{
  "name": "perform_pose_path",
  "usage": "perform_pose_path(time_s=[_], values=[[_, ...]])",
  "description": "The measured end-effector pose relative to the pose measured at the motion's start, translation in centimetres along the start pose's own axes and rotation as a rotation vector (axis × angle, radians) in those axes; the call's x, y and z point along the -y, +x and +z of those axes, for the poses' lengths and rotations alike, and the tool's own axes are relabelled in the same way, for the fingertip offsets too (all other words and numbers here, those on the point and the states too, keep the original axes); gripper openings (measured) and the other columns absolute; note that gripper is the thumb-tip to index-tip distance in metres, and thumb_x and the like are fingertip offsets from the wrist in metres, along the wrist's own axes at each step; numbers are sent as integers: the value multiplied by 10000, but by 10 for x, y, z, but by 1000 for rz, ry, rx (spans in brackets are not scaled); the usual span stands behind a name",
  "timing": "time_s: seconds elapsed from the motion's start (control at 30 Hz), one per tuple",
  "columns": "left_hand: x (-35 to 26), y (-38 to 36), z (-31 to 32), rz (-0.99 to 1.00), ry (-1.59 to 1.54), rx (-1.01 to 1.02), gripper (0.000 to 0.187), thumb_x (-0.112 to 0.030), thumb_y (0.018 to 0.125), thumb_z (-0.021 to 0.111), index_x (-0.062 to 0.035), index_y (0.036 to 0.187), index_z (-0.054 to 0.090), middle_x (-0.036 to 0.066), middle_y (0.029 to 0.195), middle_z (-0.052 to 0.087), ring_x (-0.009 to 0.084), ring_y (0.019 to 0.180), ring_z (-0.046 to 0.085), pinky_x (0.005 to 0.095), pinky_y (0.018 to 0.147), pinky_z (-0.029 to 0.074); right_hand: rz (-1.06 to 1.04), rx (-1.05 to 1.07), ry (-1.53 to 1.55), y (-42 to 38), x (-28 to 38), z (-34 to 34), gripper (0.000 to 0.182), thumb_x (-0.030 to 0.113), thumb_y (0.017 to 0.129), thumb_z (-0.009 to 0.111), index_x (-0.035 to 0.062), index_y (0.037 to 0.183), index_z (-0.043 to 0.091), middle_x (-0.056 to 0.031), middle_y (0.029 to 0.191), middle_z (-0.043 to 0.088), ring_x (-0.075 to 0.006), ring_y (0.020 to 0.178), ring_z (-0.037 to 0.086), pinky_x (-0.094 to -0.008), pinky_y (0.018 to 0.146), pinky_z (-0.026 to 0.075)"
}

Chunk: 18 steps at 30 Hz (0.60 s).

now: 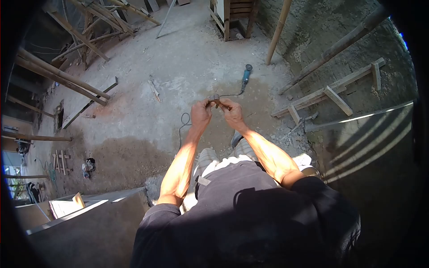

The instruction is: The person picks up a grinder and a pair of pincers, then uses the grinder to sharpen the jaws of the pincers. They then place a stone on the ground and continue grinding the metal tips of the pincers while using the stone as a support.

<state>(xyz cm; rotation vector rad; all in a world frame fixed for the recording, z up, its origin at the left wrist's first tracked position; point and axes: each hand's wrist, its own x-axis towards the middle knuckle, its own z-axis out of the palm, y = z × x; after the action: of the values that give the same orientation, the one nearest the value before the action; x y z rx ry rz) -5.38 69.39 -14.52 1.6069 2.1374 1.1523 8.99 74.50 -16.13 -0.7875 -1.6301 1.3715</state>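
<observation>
In front of my body, my left hand (201,112) and my right hand (233,112) are close together with their fingers closed. Between the fingertips they pinch a small grey-brown piece (216,99), too small to name. On the floor beyond my hands lies a teal angle grinder (246,79), its disc end pointing away from me. A dark cord (230,94) runs from the grinder back behind the fingers. More of a thin cable (184,119) loops on the floor left of my left hand.
Bamboo poles (279,31) stand at the right, near a wooden frame (333,91) against the rough wall. Leaning poles (62,73) and a pile of timber (100,20) occupy the left. A wood scrap (154,90) and a crumpled bag (88,167) lie on the concrete floor.
</observation>
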Motion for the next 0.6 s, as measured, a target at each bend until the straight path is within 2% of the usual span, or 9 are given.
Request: perform_pose_path(time_s=[0.03,0.1,0.13,0.2,0.33,0.4,0.5,0.53,0.6], values=[[4,10,11,5,6,-1,116,-93,851,647,-31,908,727,220,711,633,324,589,643,387,554,471,7,-3,-12,9,-9,-5,322,-95,876,507,35,1104,693,-35,860,629,-121,801,561,-236,741,444],[10,32,28,-41,9,50,145,-205,872,656,-101,947,726,219,730,640,392,663,634,460,581,472,5,-5,-18,30,-21,-16,322,-99,878,506,32,1107,692,-38,865,631,-123,804,564,-238,745,447],[9,43,39,-38,14,47,145,-205,872,656,-101,947,726,219,730,640,392,663,634,460,581,472,4,8,-39,40,-26,-25,319,-96,880,513,34,1109,692,-37,869,634,-124,800,564,-239,743,449],[6,69,60,-4,-31,1,107,-95,853,646,-25,859,727,234,684,609,333,566,623,398,539,451,-6,18,-54,67,-39,-41,316,-93,882,519,37,1112,693,-37,873,637,-124,797,564,-241,741,452],[2,107,96,-14,44,81,115,-98,867,634,-28,888,722,225,679,616,331,565,626,403,546,453,87,-7,-45,100,-74,-72,263,-19,911,533,35,1118,685,-64,886,667,-133,812,586,-249,737,464],[-6,123,107,-129,-38,164,142,-118,884,616,-21,925,712,199,707,655,316,607,653,388,580,480,150,4,-98,112,-88,-84,250,6,920,531,31,1118,682,-79,883,678,-139,816,597,-257,739,469],[8,143,126,-188,-21,311,174,-143,894,601,-6,938,699,162,744,695,284,660,681,369,623,507,240,-19,-64,130,-99,-90,251,39,950,522,20,1157,661,-78,920,697,-126,825,613,-267,765,473],[15,151,131,-227,-40,382,189,-152,892,593,7,899,695,141,774,715,248,699,695,352,656,524,309,4,-95,135,-97,-93,265,47,952,513,29,1176,655,-79,922,706,-127,822,622,-273,767,481],[29,167,139,-236,-51,474,191,-154,893,590,7,891,693,136,768,714,238,696,695,350,657,524,413,34,-159,145,-106,-96,289,53,956,494,52,1198,651,-66,893,711,-131,803,633,-282,759,491]])
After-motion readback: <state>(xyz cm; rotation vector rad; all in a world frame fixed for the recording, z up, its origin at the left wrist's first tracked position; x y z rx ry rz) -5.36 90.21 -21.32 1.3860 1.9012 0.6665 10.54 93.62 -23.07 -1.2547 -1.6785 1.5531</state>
